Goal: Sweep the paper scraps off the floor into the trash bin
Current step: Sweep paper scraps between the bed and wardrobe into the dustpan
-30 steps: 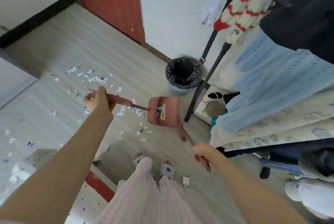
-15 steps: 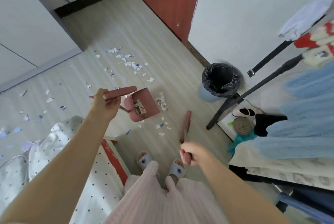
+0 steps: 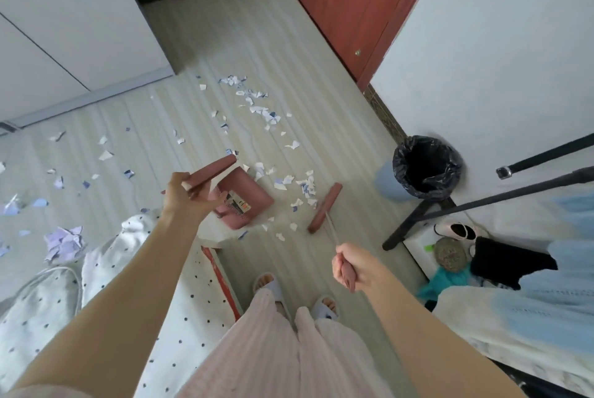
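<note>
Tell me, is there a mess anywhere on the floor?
Yes. Torn paper scraps lie scattered across the floor, from near the door to the dustpan, with none seen in the trash bin.

A red-brown door (image 3: pixel 347 8) stands ahead, polka-dot bedding (image 3: pixel 41 311) lies left, and pale blue clothes (image 3: pixel 530 311) hang right.

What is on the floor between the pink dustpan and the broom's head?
In the head view, small white and blue paper scraps lie scattered on the floor between the dustpan and the broom head.
</note>
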Tool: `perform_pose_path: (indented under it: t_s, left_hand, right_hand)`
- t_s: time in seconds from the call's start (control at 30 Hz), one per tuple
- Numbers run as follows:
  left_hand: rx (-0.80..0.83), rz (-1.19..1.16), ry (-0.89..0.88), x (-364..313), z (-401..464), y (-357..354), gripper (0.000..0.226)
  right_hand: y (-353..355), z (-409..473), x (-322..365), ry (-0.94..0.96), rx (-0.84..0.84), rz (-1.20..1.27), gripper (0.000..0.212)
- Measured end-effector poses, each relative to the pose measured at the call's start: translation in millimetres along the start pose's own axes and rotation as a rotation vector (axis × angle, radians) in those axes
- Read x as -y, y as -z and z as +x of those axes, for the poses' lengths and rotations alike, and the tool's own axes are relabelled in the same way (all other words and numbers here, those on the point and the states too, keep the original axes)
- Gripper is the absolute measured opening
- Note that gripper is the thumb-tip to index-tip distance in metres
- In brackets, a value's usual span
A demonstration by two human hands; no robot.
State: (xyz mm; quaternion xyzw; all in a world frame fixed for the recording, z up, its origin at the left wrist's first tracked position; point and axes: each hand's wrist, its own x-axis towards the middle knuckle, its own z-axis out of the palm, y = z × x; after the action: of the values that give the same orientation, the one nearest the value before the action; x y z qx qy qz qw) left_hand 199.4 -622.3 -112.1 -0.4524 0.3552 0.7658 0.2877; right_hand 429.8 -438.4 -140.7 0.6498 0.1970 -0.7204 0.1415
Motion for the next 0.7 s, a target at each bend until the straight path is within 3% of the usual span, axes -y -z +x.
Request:
perform_pose_path:
  t_s: [0.1, 0.27, 0.53, 0.7]
  left_hand:
    - [0.023, -0.078, 0.007, -20.1, 10.0, 2.5, 0.009]
    - [-0.026, 0.048, -0.054, -49.9, 19.7, 12.4, 0.014]
    - [-0.132, 0.014, -0.023, -71.7, 35.9, 27.7, 0.022]
    - [-0.172, 0.262, -0.026, -91.2, 43.8, 27.8, 0.032]
  right_hand:
    - [-19.9, 9.0, 1.7, 0.018, -0.091, -0.093, 0.027]
    - [-63.0, 31.3, -4.0, 0.009, -0.153, -0.206, 0.024]
    - [-139.0, 35.2, -28.2, -0.080, -0.006, -0.115, 0.023]
    - [-143.5, 26.0, -6.5, -0.017, 0.019, -0.111, 0.025]
